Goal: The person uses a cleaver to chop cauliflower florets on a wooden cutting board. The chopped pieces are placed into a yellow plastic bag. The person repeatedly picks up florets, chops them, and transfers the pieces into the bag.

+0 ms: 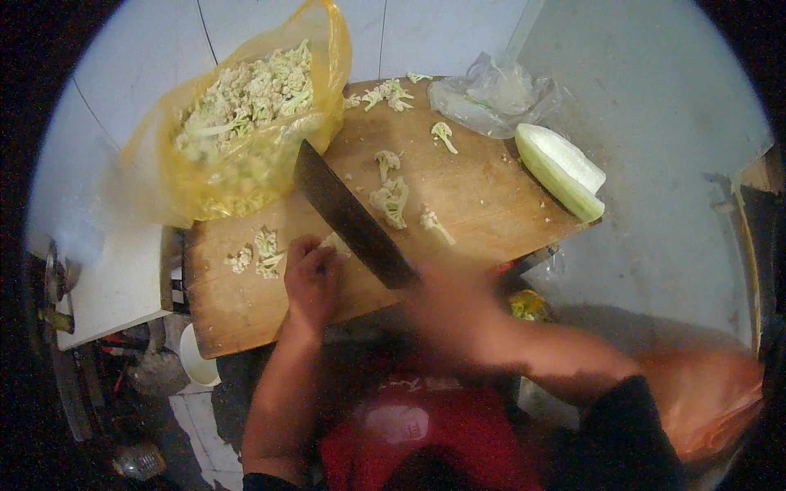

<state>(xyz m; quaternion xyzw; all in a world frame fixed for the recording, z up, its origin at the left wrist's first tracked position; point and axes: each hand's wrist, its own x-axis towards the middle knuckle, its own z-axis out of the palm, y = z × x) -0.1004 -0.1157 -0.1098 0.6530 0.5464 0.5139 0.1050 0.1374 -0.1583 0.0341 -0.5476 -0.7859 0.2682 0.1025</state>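
A dark-bladed cleaver (353,215) is in my right hand (451,301), which is blurred at the near edge of the wooden cutting board (485,184). Its blade slants up and to the left across the board. Just left of the blade, my left hand (314,273) has its fingers curled on a pale cauliflower piece (336,244), partly hidden by the hand and blade. Small cut florets (267,242) lie to the left of that hand. Right of the blade are a larger cauliflower piece (391,202) and a long-stemmed floret (437,226).
A yellow plastic bag (245,178) full of cauliflower florets (258,92) stands at the board's back left. A crumpled clear bag (497,98) and a cut pale-green gourd (559,178) rest along the right edge. More florets (388,95) are at the back, near the tiled wall (430,37).
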